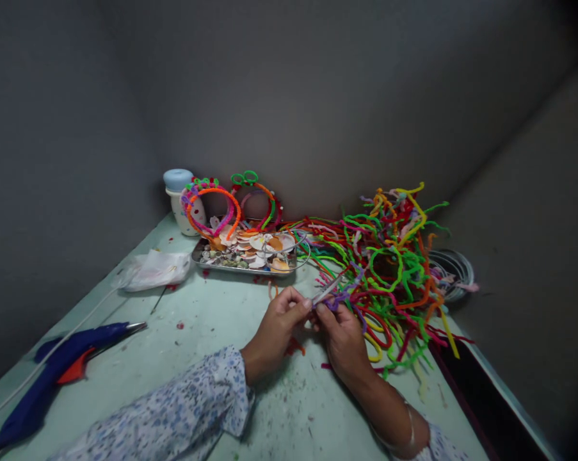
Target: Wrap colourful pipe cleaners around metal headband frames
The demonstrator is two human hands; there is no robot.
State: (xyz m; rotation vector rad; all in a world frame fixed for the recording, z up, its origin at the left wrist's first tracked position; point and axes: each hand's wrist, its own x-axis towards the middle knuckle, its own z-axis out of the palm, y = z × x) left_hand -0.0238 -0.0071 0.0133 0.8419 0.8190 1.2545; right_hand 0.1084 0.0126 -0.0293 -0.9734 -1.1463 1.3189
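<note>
Above the middle of the table, my left hand (280, 320) pinches a purple fuzzy pipe cleaner (335, 301) with thumb and forefinger. Close beside it, nearly touching, my right hand (342, 336) has its fingers closed on the same purple piece. A thin grey metal tool (325, 291), perhaps scissors or tweezers, points up and right from between the hands; which hand holds it is unclear. Just beyond my right hand spreads a tangled heap of colourful pipe cleaners (404, 275).
A metal tray (245, 270) of shells stands behind the hands, with decorated headbands (214, 192) and a white jar (178, 208) at the back. On the left lie a blue glue gun (53, 365) and a plastic bag (157, 270). Coiled wire (454, 272) sits at right.
</note>
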